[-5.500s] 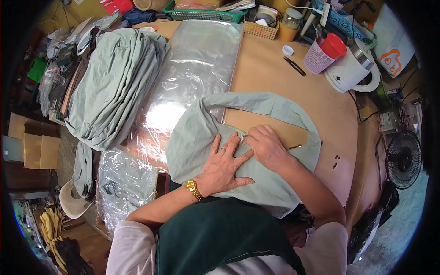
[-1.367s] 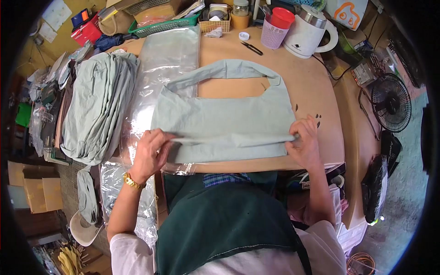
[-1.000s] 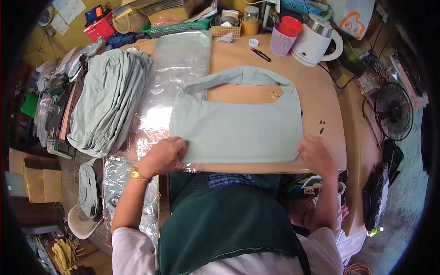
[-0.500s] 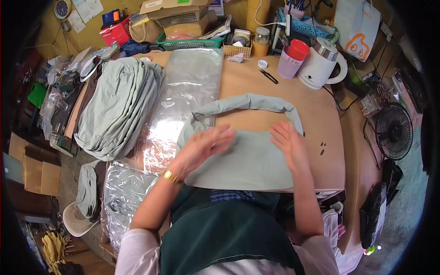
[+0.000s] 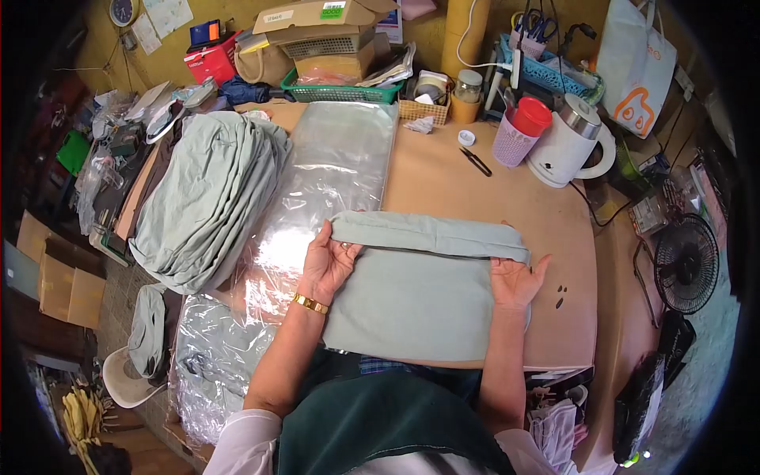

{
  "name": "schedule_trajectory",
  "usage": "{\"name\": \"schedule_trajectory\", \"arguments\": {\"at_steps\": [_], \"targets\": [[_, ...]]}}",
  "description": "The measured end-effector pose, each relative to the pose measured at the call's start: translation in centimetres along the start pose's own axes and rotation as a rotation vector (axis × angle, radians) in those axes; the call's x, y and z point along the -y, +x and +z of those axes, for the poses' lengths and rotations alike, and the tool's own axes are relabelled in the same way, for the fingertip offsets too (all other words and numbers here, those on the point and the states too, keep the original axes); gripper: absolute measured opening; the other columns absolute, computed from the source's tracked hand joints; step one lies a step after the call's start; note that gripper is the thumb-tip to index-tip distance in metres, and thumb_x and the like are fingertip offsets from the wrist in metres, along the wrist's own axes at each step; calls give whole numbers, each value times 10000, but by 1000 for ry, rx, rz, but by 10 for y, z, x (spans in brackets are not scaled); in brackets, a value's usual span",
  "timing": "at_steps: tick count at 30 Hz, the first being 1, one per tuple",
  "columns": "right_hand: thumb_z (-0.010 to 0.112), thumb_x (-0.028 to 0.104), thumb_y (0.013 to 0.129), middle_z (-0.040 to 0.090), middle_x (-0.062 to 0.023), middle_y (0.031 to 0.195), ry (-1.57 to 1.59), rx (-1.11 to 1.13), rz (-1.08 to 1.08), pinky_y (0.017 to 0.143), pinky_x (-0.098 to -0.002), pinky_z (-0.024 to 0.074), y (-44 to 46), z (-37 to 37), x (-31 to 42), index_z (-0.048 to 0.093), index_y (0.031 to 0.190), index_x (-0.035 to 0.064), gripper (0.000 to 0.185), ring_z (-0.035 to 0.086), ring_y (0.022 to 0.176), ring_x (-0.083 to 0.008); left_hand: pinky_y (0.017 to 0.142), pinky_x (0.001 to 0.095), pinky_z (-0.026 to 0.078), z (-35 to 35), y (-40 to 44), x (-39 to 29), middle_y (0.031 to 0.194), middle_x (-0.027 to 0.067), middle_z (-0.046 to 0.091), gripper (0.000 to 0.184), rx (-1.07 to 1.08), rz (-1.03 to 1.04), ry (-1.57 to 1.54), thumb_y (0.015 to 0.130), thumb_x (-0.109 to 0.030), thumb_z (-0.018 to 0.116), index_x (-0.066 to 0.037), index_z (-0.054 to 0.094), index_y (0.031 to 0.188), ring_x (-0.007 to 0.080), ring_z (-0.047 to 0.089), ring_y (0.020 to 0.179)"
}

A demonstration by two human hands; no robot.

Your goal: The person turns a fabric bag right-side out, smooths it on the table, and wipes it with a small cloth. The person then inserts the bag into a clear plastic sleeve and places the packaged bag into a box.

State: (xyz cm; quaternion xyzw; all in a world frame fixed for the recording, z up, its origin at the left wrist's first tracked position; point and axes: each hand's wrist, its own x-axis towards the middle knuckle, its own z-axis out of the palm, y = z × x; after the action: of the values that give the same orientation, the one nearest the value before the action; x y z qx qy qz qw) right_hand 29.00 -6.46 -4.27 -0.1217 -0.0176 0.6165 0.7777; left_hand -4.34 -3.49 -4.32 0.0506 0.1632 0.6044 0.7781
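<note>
We find bag (image 5: 412,305) flat at table's (image 5: 554,214) near edge | left hand (image 5: 331,257) pinching strap's (image 5: 431,235) left end | right hand (image 5: 516,279) spread, fingers under right end | plastic (image 5: 340,146) alongside left | room between strap and snips (image 5: 476,161)

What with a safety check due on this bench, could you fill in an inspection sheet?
Surface: brown tabletop, small dark marks at right.
Job's things: grey-green shoulder bag, strap folded down over it; pile of similar cloth at left.
Clutter: black snips, white cap, red cup beside electric kettle.
Hands: left hand holds the strap's left end; right hand, palm up, rests under the right end.
Cables: dark cord beside the kettle; white cable hanging at the back.
Surroundings: black fan at right; cardboard boxes at left.
</note>
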Motion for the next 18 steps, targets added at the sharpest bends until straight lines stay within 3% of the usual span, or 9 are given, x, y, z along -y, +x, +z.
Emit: {"name": "schedule_trajectory", "arguments": {"at_steps": [2, 5, 7, 8, 10, 12, 15, 16, 18], "targets": [[444, 604, 933, 312, -260, 1497, -18, 3, -23, 1151, -495, 248, 1, -5, 2, 295, 1449, -21, 824, 290, 1406, -358, 994, 438, 522, -8, 1, 5, 1259, 189, 582, 360, 74, -8, 13, 1008, -208, 492, 59, 474, 1248, 293, 604, 1136], [461, 469, 977, 539, -244, 1307, -357, 125, 173, 1048, -442, 411, 0, 0, 4, 469, 1325, -31, 610, 500, 1260, -316, 1010, 409, 509, -28, 1, 15, 1326, 164, 540, 457, 22, 143, 311, 962, -221, 583, 32, 453, 1320, 267, 573, 1190], [501, 294, 984, 691, -147, 974, -1372, 628, 914, 838, -358, 536, -13, 46, 5, 638, 1088, -12, 351, 665, 959, -254, 1012, 370, 504, -17, -1, 19, 1346, 134, 536, 488, 75, 130, 350, 945, -217, 609, -4, 451, 1355, 236, 563, 1205], [501, 294, 984, 691, -147, 974, -1370, 651, 930, 838, -358, 536, -18, 68, -6, 638, 1088, -12, 351, 665, 959, -254, 1014, 351, 496, -7, -5, 21, 1359, 122, 531, 491, 98, 135, 370, 944, -213, 610, -5, 450, 1358, 224, 552, 1220], [601, 136, 923, 691, -74, 785, -1363, 731, 454, 702, -293, 522, -26, 110, -50, 677, 829, -15, 193, 670, 745, -211, 1008, 348, 497, -12, -5, 24, 1370, 122, 523, 485, 103, 137, 364, 950, -204, 600, -5, 445, 1365, 220, 547, 1225], [638, 132, 880, 691, -96, 777, -1672, 730, -110, 664, -312, 499, -10, 134, -97, 670, 865, -15, 151, 645, 682, -225, 973, 348, 515, -8, -9, 28, 1324, 127, 555, 412, 114, 106, 361, 980, -193, 555, 5, 469, 1331, 212, 577, 1182], [644, 162, 865, 671, -139, 726, -1946, 1086, -421, 646, -358, 491, 30, 122, -142, 673, 901, -4, 172, 631, 648, -271, 948, 359, 528, -23, -9, 38, 1218, 124, 611, 347, 174, 69, 352, 1001, -197, 520, 13, 496, 1276, 215, 616, 1114], [644, 162, 865, 671, -139, 726, -1944, 1098, -423, 646, -358, 491, 31, 124, -146, 673, 901, -4, 172, 631, 648, -271, 885, 361, 561, -19, -9, 43, 1122, 139, 638, 341, 100, 104, 467, 1022, -269, 475, 17, 533, 1200, 232, 656, 1023], [626, 191, 879, 648, -176, 715, -2098, 1077, -46, 657, -403, 485, 33, 127, -151, 667, 876, 14, 182, 626, 668, -322, 844, 346, 578, 10, -21, 33, 1072, 149, 651, 391, 6, 36, 470, 1019, -325, 468, 42, 579, 1091, 225, 670, 954]]}}
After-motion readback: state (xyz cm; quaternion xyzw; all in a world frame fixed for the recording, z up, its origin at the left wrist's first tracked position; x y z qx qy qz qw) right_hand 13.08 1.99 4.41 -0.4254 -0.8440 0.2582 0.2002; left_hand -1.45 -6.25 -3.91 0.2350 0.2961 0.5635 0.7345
